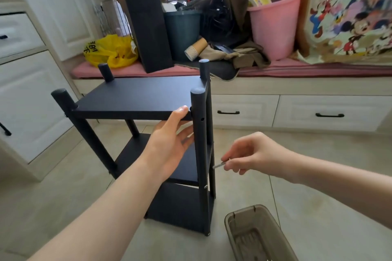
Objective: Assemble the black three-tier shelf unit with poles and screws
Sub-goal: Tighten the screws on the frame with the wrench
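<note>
Basket (230, 221) sits on the floor, near right. Shelf unit (182, 212) stands upright at centre. Left grip (169, 144) holds the near edge of the top shelf (135, 95), thumb above, beside the near-right pole (199, 133). Right grip (252, 154) pinches a thin metal tool (218, 165), tip at that pole.

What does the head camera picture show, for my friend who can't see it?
A person's left hand holds a black three-tier shelf unit by its top board, while the right hand pinches a thin metal piece at the unit's right side. It stands on a tiled floor beside a brownish basket.
</note>
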A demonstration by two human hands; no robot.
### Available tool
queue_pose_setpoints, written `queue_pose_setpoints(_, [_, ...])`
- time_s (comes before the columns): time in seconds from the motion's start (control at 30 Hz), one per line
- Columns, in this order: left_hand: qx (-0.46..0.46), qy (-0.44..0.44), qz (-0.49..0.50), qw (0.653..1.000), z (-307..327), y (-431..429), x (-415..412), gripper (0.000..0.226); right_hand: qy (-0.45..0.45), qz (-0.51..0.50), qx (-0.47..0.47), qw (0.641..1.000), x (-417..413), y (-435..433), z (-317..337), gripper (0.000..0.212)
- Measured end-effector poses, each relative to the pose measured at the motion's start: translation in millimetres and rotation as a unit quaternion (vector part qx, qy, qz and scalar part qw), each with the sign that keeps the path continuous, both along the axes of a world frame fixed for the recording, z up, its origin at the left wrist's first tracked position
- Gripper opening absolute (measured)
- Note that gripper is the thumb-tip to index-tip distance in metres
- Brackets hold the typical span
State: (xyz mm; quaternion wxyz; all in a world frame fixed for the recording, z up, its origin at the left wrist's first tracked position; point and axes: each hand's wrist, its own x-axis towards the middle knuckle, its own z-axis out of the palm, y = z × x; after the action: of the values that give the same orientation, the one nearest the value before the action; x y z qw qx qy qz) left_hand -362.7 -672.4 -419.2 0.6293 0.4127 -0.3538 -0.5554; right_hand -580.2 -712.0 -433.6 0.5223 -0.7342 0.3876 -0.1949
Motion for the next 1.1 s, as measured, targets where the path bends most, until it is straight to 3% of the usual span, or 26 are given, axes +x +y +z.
queue_pose_setpoints(0.13, [-0.002, -0.018, 0.002, 1.000, 1, 1, 0, 0.043, -0.127, -0.068, 0.020, 0.989, 9, 14, 20, 0.009])
queue_pose_setpoints(0.37, [0.003, -0.011, 0.010, 1.000, -1, 0, 1, 0.054, -0.215, -0.119, -0.129, 0.961, 22, 21, 43, 0.012])
queue_pose_setpoints(0.7, [0.004, -0.015, 0.022, 1.000, -4, -2, -2, 0.049, -0.160, -0.150, -0.248, 0.943, 31, 27, 40, 0.017])
queue_pose_setpoints(0.83, [0.003, -0.016, 0.025, 1.000, -4, -3, -3, 0.059, -0.121, -0.154, -0.295, 0.935, 35, 29, 38, 0.020])
queue_pose_setpoints(1.1, [-0.005, -0.038, 0.029, 0.999, -6, -5, -2, 0.066, -0.158, -0.160, -0.266, 0.938, 43, 21, 36, 0.022])
